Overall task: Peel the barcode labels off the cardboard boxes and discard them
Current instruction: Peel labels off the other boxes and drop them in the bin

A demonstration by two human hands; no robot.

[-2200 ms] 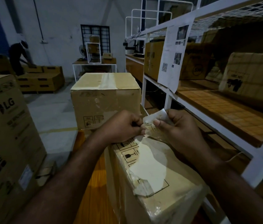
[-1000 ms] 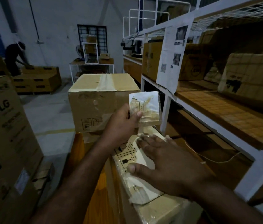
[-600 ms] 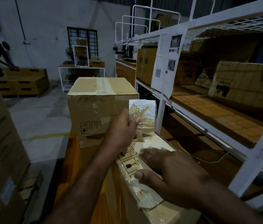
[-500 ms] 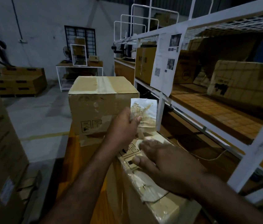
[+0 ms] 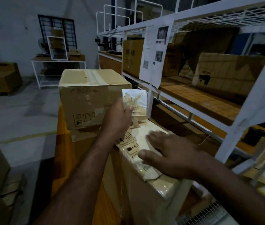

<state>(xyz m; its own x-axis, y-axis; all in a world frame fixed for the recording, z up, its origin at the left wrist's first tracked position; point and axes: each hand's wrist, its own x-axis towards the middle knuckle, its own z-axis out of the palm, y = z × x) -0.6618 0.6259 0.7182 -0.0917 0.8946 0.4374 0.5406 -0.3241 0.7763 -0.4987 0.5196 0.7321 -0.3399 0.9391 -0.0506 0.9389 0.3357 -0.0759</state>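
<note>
A: How should the peel be finished?
B: The near box (image 5: 146, 159) is pressed by the flat, spread right hand (image 5: 166, 153); the label (image 5: 135, 103), pinched above it in the left hand (image 5: 117, 117), is best drawn off slowly.

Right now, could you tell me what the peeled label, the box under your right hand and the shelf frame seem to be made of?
The label in the left hand looks like thin paper, white and brown-stained: it curls. The box under the right hand looks like brown cardboard, glossy at one corner, perhaps tape or film. The shelf frame seems white-painted metal, with a wire mesh deck above.
</note>
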